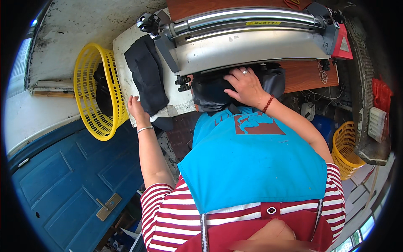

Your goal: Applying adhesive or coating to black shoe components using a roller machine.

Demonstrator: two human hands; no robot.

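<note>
My right hand (247, 89), with a ring and a beaded bracelet, lies with fingers spread on black, slightly shiny sheet material (210, 90). This material is bunched along the front edge of a machine with a metal plate (247, 50) and a long roller (252, 17). My left hand (137, 112), a bangle at its wrist, is at the near left edge of a pale board (178, 103). Its fingers are loosely extended beside a pile of dark fabric pieces (147, 75) on that board. I see nothing held in it.
A yellow plastic basket (112, 90) with dark material inside stands close left of my left hand. Another yellow basket (346, 147) is at the right. The machine's red end housing (343, 44) is at the far right, beside a wooden tabletop (310, 77). A blue door (58, 176) is at the left.
</note>
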